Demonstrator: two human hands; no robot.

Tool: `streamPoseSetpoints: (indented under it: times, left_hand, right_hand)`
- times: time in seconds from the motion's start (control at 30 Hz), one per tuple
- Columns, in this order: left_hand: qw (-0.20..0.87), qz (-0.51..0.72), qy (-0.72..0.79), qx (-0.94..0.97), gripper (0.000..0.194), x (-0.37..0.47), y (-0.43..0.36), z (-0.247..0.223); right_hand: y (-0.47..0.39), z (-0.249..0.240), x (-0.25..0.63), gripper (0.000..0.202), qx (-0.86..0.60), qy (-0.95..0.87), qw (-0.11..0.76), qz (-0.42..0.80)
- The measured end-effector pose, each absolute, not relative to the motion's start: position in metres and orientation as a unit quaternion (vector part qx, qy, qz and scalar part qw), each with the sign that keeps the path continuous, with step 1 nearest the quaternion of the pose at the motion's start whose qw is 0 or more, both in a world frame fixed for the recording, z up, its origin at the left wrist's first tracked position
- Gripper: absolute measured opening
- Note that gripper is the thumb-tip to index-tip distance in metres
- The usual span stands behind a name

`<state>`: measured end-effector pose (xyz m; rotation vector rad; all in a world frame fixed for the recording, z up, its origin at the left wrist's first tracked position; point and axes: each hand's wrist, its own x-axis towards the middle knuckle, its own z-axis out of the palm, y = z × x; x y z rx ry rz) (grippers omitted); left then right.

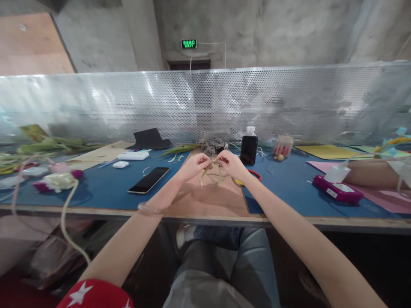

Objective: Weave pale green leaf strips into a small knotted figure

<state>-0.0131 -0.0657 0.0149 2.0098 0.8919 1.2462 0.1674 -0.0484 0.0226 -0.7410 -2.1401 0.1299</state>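
Near the middle of the frame, both hands work close together over a brown board [205, 199], with a narrow gap between them. The left hand [197, 165] has its thumb and fingers pinched on thin greenish strips [220, 174], and the right hand [228, 162] pinches them from the other side. Loose ends of the strips hang down below the fingers, above the board. I can't make out exactly how they cross between the fingertips.

Just behind the hands, at the centre of the frame, lies a grey tangle [212, 146] of thin strands. Near the right wrist, on the blue tabletop [105, 190], a red curved piece [256, 174] shows, partly hidden by the arm. Behind it, right of centre, a black phone-like slab [249, 150] stands upright before a white-capped bottle [251, 130], and farther right there's a clear jar [284, 146] with red things inside.

Left of the hands lies a dark-screened phone [149, 180], with a small white case [120, 164] beyond it and a black sheet [151, 139] farther back. At the right of the frame a white plug [337, 173] sits on a purple power block [338, 190], and another person's forearm [369, 173] rests just behind, near pink paper [383, 196]
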Motion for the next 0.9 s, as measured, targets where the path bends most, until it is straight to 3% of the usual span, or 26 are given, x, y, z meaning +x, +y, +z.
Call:
streamPoseSetpoints:
  times: [0.5, 0.9]
  left_hand:
    - [0.276, 0.461, 0.339, 0.772, 0.016, -0.01, -0.08, 0.024]
    - [0.281, 0.462, 0.312, 0.781, 0.008, 0.014, -0.141, 0.001]
  right_hand:
    - [-0.068, 0.029, 0.172, 0.008, -0.301, -0.867, 0.376, 0.124]
    - [-0.144, -0.005, 0.182, 0.014, -0.321, -0.822, 0.469, 0.041]
